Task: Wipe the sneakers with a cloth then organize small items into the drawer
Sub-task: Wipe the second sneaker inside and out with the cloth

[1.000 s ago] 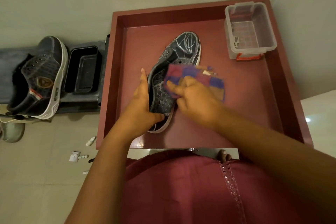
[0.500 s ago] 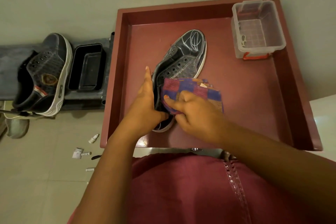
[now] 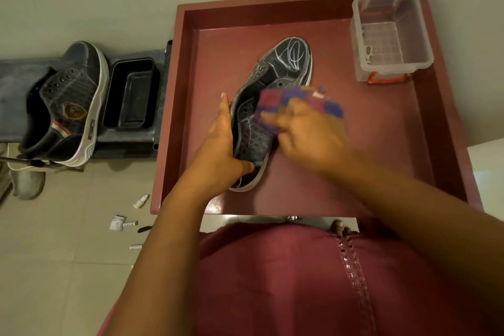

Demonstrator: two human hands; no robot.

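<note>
A black sneaker (image 3: 283, 63) lies toe-away in the middle of the dark red drawer (image 3: 381, 161). My left hand (image 3: 221, 150) grips its heel, thumb on the near side and fingers up along the left wall. My right hand (image 3: 308, 136) holds a red and blue checked cloth (image 3: 289, 99) bunched against the shoe's upper, where motion blurs it. A second sneaker (image 3: 73, 98) lies on a dark bench at the left. Several small items (image 3: 128, 224) are scattered on the floor tiles beside the drawer.
A clear plastic box (image 3: 392, 33) with a red clip stands in the drawer's far right corner. A black tray (image 3: 128, 93) sits on the bench between the second sneaker and the drawer. A pale shoe (image 3: 26, 183) lies on the floor at the left.
My right hand has swept the cloth up the sneaker from near the heel toward the lace area. My left hand stays on the heel.
</note>
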